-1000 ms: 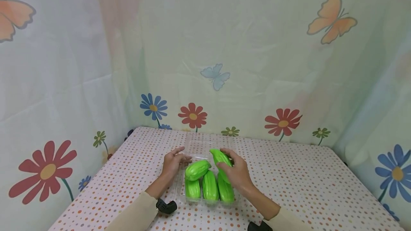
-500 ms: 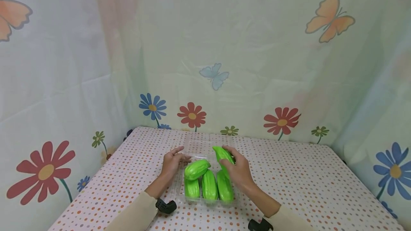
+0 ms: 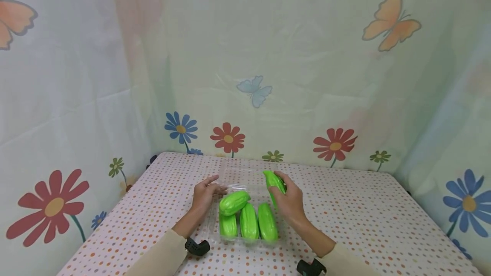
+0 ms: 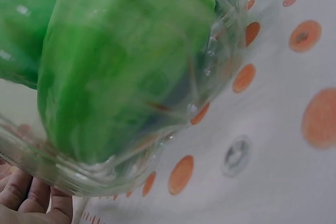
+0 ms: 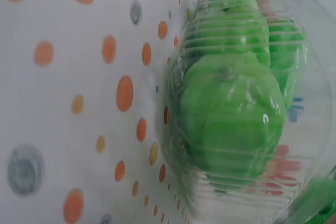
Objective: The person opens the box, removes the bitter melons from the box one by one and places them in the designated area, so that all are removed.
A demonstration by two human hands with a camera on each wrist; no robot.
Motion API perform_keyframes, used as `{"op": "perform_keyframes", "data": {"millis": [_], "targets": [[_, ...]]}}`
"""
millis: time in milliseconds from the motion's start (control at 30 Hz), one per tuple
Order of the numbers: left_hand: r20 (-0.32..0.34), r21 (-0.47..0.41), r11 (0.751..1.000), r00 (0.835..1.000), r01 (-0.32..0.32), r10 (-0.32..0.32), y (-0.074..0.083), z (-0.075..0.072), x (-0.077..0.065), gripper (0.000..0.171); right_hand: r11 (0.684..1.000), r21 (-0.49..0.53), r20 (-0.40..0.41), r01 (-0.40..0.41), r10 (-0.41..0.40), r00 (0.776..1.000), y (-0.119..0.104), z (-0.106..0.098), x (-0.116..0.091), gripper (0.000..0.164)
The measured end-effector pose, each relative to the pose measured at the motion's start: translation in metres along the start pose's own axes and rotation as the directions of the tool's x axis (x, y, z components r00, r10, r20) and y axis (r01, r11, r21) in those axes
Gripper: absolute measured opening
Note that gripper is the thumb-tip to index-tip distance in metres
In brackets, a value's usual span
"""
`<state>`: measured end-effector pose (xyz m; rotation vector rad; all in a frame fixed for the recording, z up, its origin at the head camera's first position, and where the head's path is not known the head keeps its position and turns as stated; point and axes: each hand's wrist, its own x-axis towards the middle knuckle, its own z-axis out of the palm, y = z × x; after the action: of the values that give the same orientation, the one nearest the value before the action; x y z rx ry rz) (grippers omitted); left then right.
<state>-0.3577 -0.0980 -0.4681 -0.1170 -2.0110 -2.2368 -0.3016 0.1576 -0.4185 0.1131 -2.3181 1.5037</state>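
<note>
A clear plastic clamshell box (image 3: 253,240) holds several green ridged gourds, smooth and shiny like toys. One gourd (image 3: 235,202) lies slantwise on top at the left; below it a row includes a middle gourd (image 3: 249,221) and a right gourd (image 3: 267,222). My right hand (image 3: 290,197) grips another gourd (image 3: 274,183) by its sides above the box's far right corner. At the box's far left corner, my left hand (image 3: 204,195) touches the edge with extended fingers. Left-hand fingers (image 4: 37,198) show against the outside of the wall in the left wrist view.
The box's transparent lid (image 3: 245,171) lies folded back behind it. A dotted cloth covers the table (image 3: 345,212). Flower-and-butterfly curtains (image 3: 307,76) close off the back and both sides. Black wrist cameras (image 3: 197,247) sit at my cuffs.
My right hand has lifted the gourd up and to the right, away from the right gourd in the row, which now shows fully. The left hand has stayed at the box corner.
</note>
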Motion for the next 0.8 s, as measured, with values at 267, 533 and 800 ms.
{"op": "perform_keyframes", "data": {"millis": [267, 533, 800], "targets": [[0.01, 0.006, 1.0, 1.0, 0.014, -0.014, 0.015, 0.001, -0.007, 0.051, 0.999, -0.036, -0.068, 0.002, -0.004, 0.998, 0.005, -0.005, 0.008, 0.049], [0.013, -0.009, 1.0, 1.0, 0.009, -0.009, 0.013, 0.001, -0.006, 0.051, 0.994, -0.102, -0.093, -0.038, 0.029, 0.995, 0.018, -0.014, 0.019, 0.05], [-0.012, -0.01, 1.0, 1.0, -0.007, 0.007, -0.003, 0.0, 0.003, 0.052, 0.982, -0.137, -0.102, -0.129, 0.115, 0.988, 0.034, -0.021, 0.029, 0.055]]}}
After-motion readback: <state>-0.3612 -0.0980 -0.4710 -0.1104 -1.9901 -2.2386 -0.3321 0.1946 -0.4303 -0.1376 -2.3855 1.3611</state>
